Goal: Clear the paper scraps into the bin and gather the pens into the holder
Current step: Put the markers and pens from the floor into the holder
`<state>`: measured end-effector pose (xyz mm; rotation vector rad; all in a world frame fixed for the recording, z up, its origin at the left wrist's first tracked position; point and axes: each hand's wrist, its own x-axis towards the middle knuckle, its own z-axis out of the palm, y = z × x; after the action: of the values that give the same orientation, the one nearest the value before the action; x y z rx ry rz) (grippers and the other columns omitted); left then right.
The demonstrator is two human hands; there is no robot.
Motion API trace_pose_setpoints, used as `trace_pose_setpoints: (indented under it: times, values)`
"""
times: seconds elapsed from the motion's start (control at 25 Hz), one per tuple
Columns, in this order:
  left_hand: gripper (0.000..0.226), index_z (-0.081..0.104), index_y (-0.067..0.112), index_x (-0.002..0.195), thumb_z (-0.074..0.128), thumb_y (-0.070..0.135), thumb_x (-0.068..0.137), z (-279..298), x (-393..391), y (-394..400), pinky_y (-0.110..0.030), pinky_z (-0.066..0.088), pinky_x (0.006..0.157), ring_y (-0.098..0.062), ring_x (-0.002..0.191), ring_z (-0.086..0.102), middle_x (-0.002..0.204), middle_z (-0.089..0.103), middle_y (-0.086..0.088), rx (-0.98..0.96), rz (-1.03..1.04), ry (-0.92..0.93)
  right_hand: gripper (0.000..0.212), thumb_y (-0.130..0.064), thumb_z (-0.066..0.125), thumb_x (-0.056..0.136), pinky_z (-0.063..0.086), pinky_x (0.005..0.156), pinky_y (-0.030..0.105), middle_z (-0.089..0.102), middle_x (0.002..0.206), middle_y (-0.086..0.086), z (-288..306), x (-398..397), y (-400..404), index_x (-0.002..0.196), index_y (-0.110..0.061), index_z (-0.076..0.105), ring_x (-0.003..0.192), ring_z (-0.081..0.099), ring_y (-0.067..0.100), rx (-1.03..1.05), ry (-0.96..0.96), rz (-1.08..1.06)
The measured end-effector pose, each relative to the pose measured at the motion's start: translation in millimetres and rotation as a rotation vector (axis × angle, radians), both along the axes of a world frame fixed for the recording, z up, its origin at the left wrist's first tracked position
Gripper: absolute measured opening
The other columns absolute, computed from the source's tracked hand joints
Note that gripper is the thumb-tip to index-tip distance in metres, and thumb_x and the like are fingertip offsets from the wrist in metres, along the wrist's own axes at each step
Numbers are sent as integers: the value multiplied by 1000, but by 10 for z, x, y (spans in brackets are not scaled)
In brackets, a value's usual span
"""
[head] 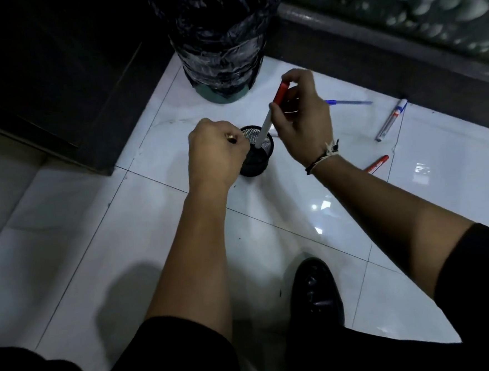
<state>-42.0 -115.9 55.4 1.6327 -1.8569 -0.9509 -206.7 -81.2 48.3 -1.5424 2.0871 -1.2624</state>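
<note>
White floor tiles [159, 220] hold a mesh holder [257, 155]. Right hand [302, 117] grips a red-capped marker [270, 117], tip inside it. Left hand [215, 152] is fisted on a small gold-tipped object [230, 137].

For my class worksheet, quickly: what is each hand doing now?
Left hand: closed, gripping the holder.
Right hand: closed on the red-capped marker.

Four pens are visible: one white-barrelled marker with a red cap [270, 117] standing in the holder, one thin blue ballpoint pen [349, 102] lying on the floor, one grey marker with a blue and white cap [392, 120] on the floor, and one red marker [377, 164] partly hidden behind an arm. There is one round black mesh pen holder [257, 159]. One bin lined with a black plastic bag [220, 42] stands behind. Two bare hands show, left [215, 152] and right [302, 117]. One black glossy shoe [315, 290] is seen.
</note>
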Motion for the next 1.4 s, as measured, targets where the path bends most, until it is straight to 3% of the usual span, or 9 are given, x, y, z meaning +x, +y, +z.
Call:
trace_pose_setpoints:
  times: [0.08, 0.28, 0.48, 0.6, 0.72, 0.84, 1.0, 1.2, 1.4]
  values:
    - [7, 78, 15, 87, 72, 14, 84, -61, -57, -25, -16, 47, 54, -19, 77, 65, 96, 67, -5, 35, -54, -120, 37, -18, 64, 91, 54, 69, 22, 64, 86, -2, -145, 34, -19, 124, -11, 48, 70, 62, 0, 33, 11, 14]
    - [33, 70, 13, 111, 82, 26, 83, -182, -124, -187, -34, 60, 81, -23, 92, 69, 108, 69, -9, 60, -76, -165, 38, -23, 66, 91, 58, 75, 28, 66, 101, 0, -359, 58, -8, 124, -12, 50, 85, 66, 10, 86, -5, 76]
    - [31, 62, 16, 117, 73, 25, 90, -26, -428, -167, -34, 57, 85, -22, 103, 63, 123, 56, -5, -313, -12, -63, 35, -29, 64, 91, 55, 70, 23, 66, 95, 0, -355, -258, 233, 119, -10, 54, 83, 65, 12, 82, -71, -77]
    - [20, 63, 11, 114, 62, 13, 94, -36, -927, -14, -35, 54, 75, -25, 90, 63, 116, 58, -10, -427, -208, -22, 30, -27, 62, 92, 51, 72, 31, 66, 82, 0, -523, -717, 577, 115, -9, 57, 78, 64, 18, 337, -43, -292]
    - [24, 61, 7, 114, 55, 3, 91, -294, -1380, 94, -43, 55, 79, -33, 100, 61, 113, 57, -15, -426, -537, -283, 45, -33, 65, 89, 46, 76, 32, 70, 100, 16, -716, -1036, 897, 120, -4, 50, 100, 65, 34, 704, -129, -458]
    - [40, 51, 2, 130, 51, -4, 91, -677, -1654, 118, -46, 50, 93, -38, 118, 54, 128, 53, -19, -201, -696, -652, 70, -38, 72, 83, 48, 88, 42, 56, 128, 21, -830, -1193, 1096, 133, -2, 39, 116, 58, 41, 881, -203, -603]
    - [34, 55, -2, 121, 47, -9, 88, -965, -1771, 76, -44, 44, 98, -39, 122, 52, 130, 52, -21, -200, -660, -835, 52, -27, 62, 93, 50, 82, 39, 60, 122, 22, -907, -1289, 1121, 134, -3, 39, 111, 62, 40, 957, -182, -543]
    - [34, 56, 0, 117, 53, -11, 84, -790, -1736, -2, -40, 45, 93, -37, 110, 59, 120, 58, -20, -314, -728, -739, 28, -39, 53, 96, 53, 63, 29, 74, 78, 3, -687, -1152, 1146, 109, -15, 60, 76, 73, 20, 680, -288, -474]
    - [36, 53, 13, 130, 60, 12, 95, -22, -1611, -172, -24, 50, 81, -19, 102, 61, 118, 60, -11, -344, -406, -77, 12, -23, 63, 87, 62, 60, 33, 74, 72, 2, -199, -825, 960, 93, -13, 66, 57, 73, 14, 288, -510, -472]
